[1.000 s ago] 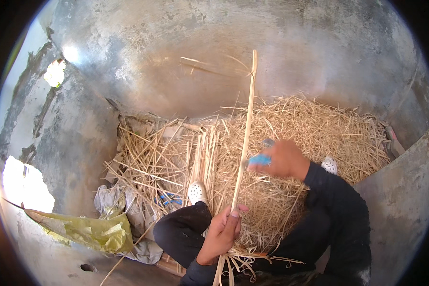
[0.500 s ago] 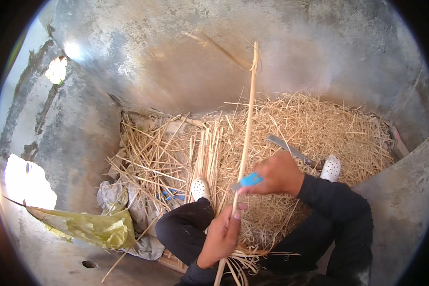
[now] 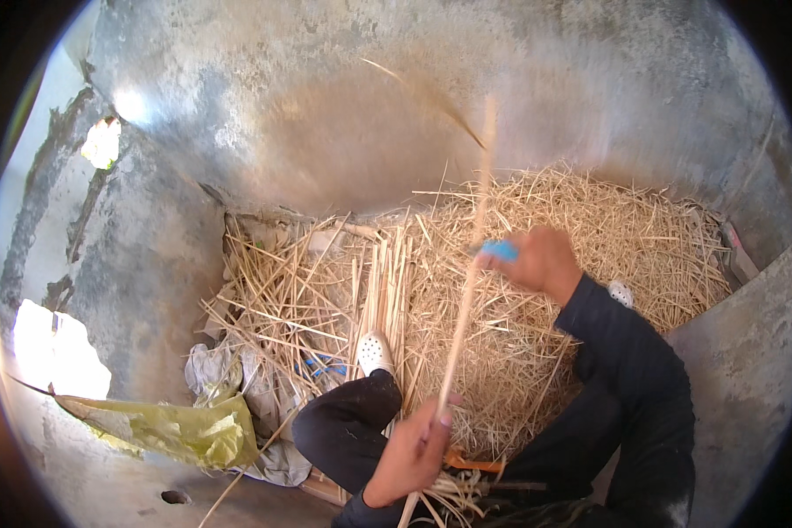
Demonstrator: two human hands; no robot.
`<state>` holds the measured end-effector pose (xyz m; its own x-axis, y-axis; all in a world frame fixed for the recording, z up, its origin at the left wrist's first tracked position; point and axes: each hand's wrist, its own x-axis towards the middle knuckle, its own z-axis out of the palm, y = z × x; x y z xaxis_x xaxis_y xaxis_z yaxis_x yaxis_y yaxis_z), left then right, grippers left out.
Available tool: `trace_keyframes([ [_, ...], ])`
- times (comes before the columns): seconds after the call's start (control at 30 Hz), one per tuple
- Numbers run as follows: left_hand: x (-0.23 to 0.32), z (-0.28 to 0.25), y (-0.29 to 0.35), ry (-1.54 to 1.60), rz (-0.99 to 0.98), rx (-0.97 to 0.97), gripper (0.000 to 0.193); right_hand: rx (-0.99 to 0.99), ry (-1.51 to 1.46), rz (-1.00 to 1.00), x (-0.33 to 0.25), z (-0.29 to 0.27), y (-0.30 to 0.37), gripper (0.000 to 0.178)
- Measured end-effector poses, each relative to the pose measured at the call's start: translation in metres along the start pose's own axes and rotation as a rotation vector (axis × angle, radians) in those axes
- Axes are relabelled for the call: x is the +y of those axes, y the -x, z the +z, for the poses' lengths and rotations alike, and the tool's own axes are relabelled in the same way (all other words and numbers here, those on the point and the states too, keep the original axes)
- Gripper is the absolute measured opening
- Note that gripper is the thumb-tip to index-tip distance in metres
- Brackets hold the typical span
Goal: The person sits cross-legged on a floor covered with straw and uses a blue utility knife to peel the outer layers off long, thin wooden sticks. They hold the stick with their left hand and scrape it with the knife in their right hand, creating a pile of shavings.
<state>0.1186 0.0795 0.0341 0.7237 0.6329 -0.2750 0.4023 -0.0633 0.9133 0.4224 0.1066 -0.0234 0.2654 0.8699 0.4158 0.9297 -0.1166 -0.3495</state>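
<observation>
A long pale bamboo-like stick (image 3: 464,326) slants up from my lap toward the far wall, its far half blurred by motion. My left hand (image 3: 412,453) is wrapped round its lower part, near my left knee. Farther up, my right hand (image 3: 544,260) grips a small blue-handled knife (image 3: 502,250) against the stick; the blade is mostly smeared and hard to see. A thin peeled strip (image 3: 444,104) trails off the stick's far end to the left. Curled shavings (image 3: 458,495) lie by my left hand over my lap.
A thick heap of shavings (image 3: 625,229) covers the floor ahead and right. Split sticks (image 3: 383,282) lie left of centre, near my shoe (image 3: 375,352). A yellow-green plastic sheet (image 3: 172,429) and crumpled sacks (image 3: 211,365) are at left. A concrete wall (image 3: 326,132) stands close ahead.
My right hand and the blue-handled knife have moved up along the stick, away from my left hand. The stick's far end has shifted slightly right. The large blade on the heap is now hidden.
</observation>
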Motion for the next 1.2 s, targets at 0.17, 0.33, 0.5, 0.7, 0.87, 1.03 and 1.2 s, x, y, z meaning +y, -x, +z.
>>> trace_keyframes([
  [0.17,-0.007,-0.001,0.001,0.182,-0.073,-0.057,0.032,-0.106,0.001,-0.035,0.005,0.013,0.014,0.075],
  [0.33,-0.005,-0.004,0.003,0.133,-0.068,-0.024,0.032,-0.101,0.006,-0.166,-0.019,-0.007,0.014,0.073],
  [0.5,-0.008,0.0,0.015,0.121,-0.045,-0.102,0.033,0.13,0.008,0.15,0.039,0.002,-0.018,0.083],
  [0.7,-0.012,0.008,0.025,0.18,-0.182,-0.151,0.035,0.031,0.094,0.325,0.097,-0.01,-0.025,0.083],
  [0.87,-0.018,0.009,0.023,0.16,-0.147,-0.142,0.033,0.091,0.232,0.302,0.104,-0.008,-0.035,0.083],
  [1.03,-0.041,0.009,0.05,0.137,-0.188,-0.331,0.037,0.437,0.104,0.537,0.222,0.003,-0.014,0.087],
  [1.2,-0.033,0.005,0.032,0.292,-0.082,-0.16,0.033,0.144,0.037,0.729,0.189,0.001,0.003,0.087],
])
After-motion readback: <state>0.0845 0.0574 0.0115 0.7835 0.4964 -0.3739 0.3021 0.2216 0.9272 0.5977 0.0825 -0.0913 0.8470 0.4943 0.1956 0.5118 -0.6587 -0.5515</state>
